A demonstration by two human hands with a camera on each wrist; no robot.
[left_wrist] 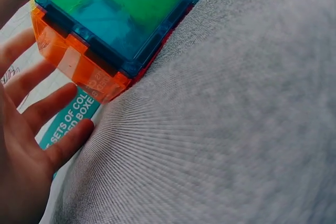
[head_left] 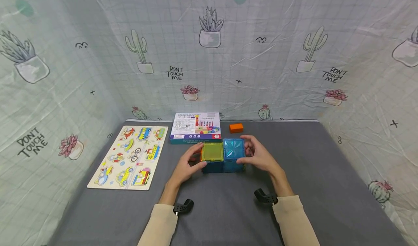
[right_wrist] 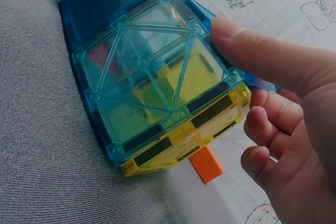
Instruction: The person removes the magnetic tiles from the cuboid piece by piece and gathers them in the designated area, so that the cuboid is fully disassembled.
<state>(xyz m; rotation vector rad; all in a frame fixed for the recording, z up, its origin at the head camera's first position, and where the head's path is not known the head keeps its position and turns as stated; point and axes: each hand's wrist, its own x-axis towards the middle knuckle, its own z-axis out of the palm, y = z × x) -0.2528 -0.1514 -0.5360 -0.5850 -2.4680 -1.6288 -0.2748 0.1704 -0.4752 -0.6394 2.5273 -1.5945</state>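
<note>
Two joined cubes of see-through magnetic tiles stand on the grey cloth, one with a yellow top tile [head_left: 212, 151], the other with a blue top tile [head_left: 234, 149]. My left hand [head_left: 185, 166] holds the yellow-topped cube, thumb at its front top edge and index finger at the back. Its other fingers spread loosely beside the orange side tile [left_wrist: 71, 59]. From the right, my right hand [head_left: 261, 157] grips the blue-topped cube, thumb on the front edge; its index fingertip is hidden in the right wrist view. A yellow side tile [right_wrist: 189, 135] faces that palm.
Behind the cubes lies a boxed bead set [head_left: 196, 128], with a small orange block [head_left: 236, 128] to its right. A wooden picture puzzle board [head_left: 128, 159] rests at the left. Printed cloth walls [head_left: 241, 57] enclose the back and sides.
</note>
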